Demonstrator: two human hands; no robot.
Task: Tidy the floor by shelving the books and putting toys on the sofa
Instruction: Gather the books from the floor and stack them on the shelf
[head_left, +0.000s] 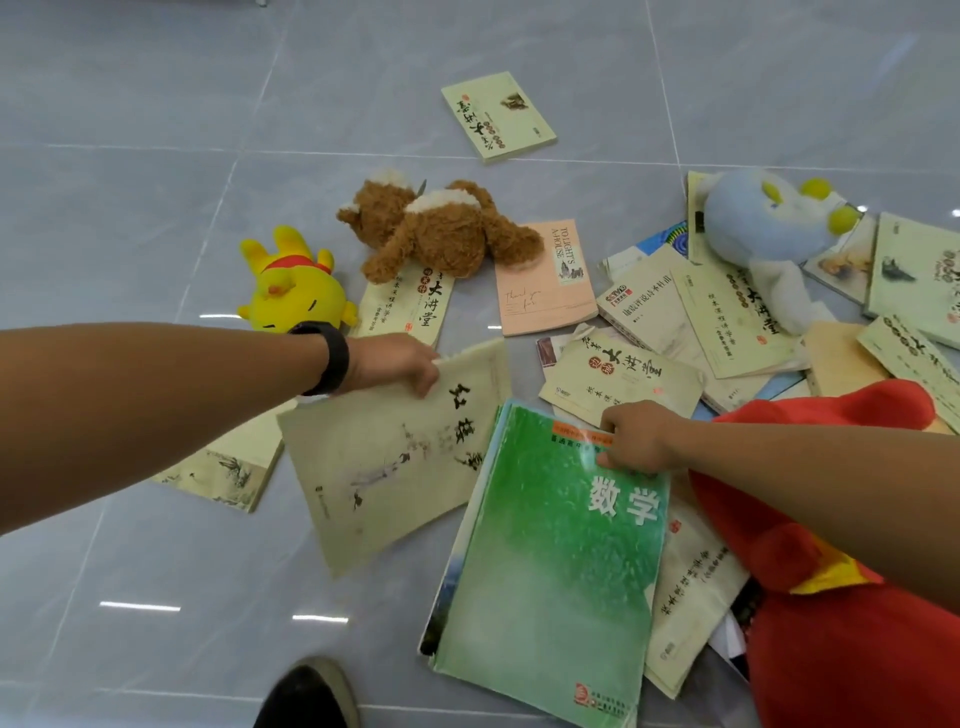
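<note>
On the grey tiled floor (156, 130), the left hand (395, 364) pinches the far corner of a cream paperback book (395, 457); the right hand (636, 436) grips the top edge of a green-covered textbook (550, 571) just beside it, both long axes running toward the person.

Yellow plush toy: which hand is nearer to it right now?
Left. The left hand grips the beige book just right of the yellow plush toy; the right hand is farther right, on the green book.
</note>
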